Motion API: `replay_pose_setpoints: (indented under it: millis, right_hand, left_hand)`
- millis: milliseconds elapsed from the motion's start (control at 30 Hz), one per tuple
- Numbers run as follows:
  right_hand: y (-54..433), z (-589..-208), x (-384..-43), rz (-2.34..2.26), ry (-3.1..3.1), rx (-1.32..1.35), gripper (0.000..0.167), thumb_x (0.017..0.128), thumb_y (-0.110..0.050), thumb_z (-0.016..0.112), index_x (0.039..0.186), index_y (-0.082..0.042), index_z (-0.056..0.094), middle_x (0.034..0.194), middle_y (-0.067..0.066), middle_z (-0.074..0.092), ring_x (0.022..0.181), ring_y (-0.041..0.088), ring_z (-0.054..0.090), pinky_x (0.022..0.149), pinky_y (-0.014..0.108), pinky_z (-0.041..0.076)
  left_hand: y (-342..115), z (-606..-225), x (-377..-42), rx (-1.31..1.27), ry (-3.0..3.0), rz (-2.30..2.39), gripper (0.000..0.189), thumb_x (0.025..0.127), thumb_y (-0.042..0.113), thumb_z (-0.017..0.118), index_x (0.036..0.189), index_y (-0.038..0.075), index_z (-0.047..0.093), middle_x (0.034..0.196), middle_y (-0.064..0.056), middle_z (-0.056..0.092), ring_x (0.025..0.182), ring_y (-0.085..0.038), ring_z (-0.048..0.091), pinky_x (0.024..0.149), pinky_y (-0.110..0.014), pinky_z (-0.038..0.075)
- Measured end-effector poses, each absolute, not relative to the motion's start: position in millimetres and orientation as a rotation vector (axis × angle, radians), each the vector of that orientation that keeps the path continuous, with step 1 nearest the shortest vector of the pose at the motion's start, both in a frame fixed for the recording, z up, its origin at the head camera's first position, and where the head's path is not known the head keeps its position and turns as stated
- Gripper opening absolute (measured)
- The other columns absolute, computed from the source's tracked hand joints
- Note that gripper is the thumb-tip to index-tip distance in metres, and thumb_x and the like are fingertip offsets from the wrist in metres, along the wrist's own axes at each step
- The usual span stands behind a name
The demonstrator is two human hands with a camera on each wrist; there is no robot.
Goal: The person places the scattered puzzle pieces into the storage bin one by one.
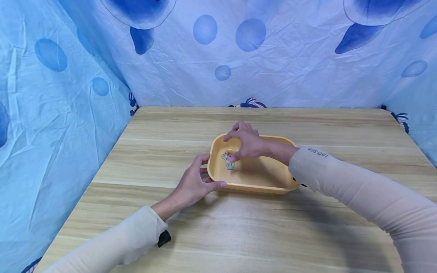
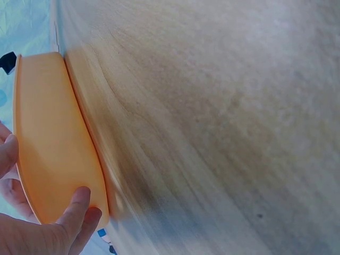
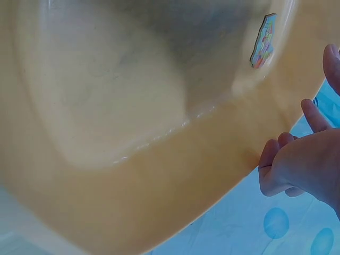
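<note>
Left hand (image 1: 194, 181) grips the tray (image 1: 261, 186) by its end! Right hand (image 1: 248, 142) above, thumb and forefinger spread, grasping nothing, near the piece (image 1: 227, 162).

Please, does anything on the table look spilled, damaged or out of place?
Nothing stands out: the yellow tub stands upright on the table, and the small colourful piece lies inside. I see no spill or damage.
</note>
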State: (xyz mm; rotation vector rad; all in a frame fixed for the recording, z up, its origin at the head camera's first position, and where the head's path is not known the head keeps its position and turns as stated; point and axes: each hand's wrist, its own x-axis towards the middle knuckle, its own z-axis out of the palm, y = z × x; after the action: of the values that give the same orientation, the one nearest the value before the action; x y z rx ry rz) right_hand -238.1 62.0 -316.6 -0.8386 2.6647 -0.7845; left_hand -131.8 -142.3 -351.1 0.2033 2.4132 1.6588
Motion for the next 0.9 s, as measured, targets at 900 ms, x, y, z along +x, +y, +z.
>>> replay_pose_setpoints:
  millis: [900]
  right_hand:
    - [82, -306, -237, -0.913, 2.646, -0.800, 0.057, 0.069, -0.016, 0.086, 0.121, -0.010, 0.063, 0.133, 0.016, 0.034, 0.127, 0.034, 0.027, 0.103, 0.056, 0.026]
  left_hand:
    - [-140, -352, -129, 0.203, 2.455, 1.642, 0.091, 0.069, 0.013, 0.088, 0.142, 0.008, 0.034, 0.139, -0.013, 0.043, 0.114, -0.031, 0.059, 0.085, -0.028, 0.057]
